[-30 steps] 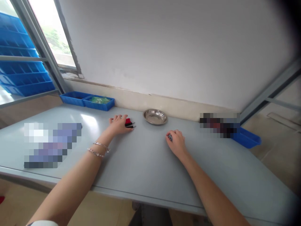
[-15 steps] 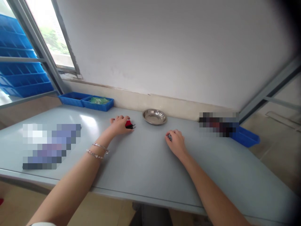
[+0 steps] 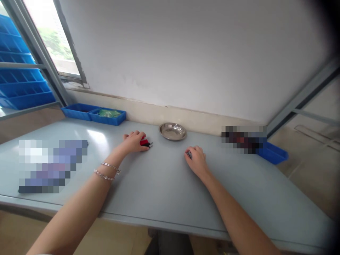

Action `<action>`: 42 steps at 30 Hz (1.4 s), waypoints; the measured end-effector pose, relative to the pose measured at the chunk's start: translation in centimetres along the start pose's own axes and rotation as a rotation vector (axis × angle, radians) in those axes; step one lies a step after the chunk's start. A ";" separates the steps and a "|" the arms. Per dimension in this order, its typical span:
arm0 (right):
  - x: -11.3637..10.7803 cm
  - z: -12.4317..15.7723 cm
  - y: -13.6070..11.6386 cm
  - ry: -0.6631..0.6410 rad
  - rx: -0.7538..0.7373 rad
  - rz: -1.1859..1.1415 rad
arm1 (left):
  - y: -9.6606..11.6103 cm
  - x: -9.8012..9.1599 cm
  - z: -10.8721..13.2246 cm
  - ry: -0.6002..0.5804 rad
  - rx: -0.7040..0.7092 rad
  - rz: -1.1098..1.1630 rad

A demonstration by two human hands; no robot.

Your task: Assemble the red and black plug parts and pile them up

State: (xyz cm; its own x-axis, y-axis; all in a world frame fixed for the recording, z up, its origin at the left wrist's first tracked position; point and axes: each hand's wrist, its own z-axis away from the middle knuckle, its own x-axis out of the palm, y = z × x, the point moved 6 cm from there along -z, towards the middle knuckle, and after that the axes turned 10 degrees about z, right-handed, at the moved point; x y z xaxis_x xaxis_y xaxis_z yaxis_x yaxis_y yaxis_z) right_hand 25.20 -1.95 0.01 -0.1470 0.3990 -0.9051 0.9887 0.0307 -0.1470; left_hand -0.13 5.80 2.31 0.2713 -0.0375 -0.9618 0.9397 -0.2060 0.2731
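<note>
My left hand rests on the table left of centre, its fingers curled round small red and black pieces with thin metal tips that stick out to the right. Their exact kind cannot be made out. On the right, my right hand is closed over some small grey and black pieces, partly hidden by the fingers. Between the two hands and farther back stands a round, shallow metal dish with nothing visible in it.
Two blue bins sit at the back left, one holding green-and-clear packets. A blurred-out item lies at the left; another is at the back right beside a blue tray. Stacked blue bins fill a shelf at far left.
The whole view has shifted slightly, so things appear a little farther left. Both hands keep nearly the same place and hold on the table.
</note>
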 end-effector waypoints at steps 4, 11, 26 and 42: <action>0.2 -0.1 0.1 -0.003 0.001 -0.013 | 0.0 0.0 0.0 -0.013 -0.005 -0.007; 0.2 -0.1 0.2 0.004 -0.010 -0.026 | -0.2 0.2 -0.1 -0.036 -0.013 -0.025; 0.1 0.1 0.0 -0.015 -0.021 -0.031 | 0.8 0.7 0.2 -0.045 0.038 0.077; 0.2 0.1 -0.1 -0.039 -0.020 -0.019 | 1.3 0.4 0.3 -0.056 0.139 0.094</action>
State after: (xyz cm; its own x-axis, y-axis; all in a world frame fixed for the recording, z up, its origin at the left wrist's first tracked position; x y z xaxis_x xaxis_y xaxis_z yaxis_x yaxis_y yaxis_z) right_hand 25.08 -1.94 -0.19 -0.1660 0.3619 -0.9173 0.9861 0.0562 -0.1563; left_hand 1.18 5.17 2.24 0.3413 -0.1171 -0.9327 0.8717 -0.3319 0.3606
